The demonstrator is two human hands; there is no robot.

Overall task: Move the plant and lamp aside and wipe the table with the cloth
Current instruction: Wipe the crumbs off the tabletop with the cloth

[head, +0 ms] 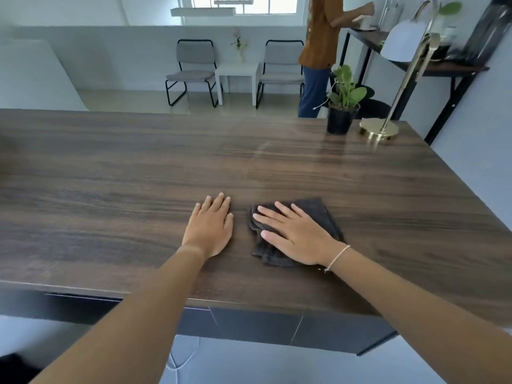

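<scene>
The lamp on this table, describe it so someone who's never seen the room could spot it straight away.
Start at the long dark wood table and look to its far right corner. Two things stand there side by side: a leafy plant in a black pot and, right of it, the lamp. The lamp has a round shiny brass base, a thin brass stem that arches over, and a white shade, the only metallic item on the table.

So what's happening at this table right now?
A person is wiping a dark wood table. The right hand lies flat on a folded dark cloth near the front edge; the left hand rests flat on the bare wood beside it. The potted plant and gold lamp stand together at the far right corner.
</scene>
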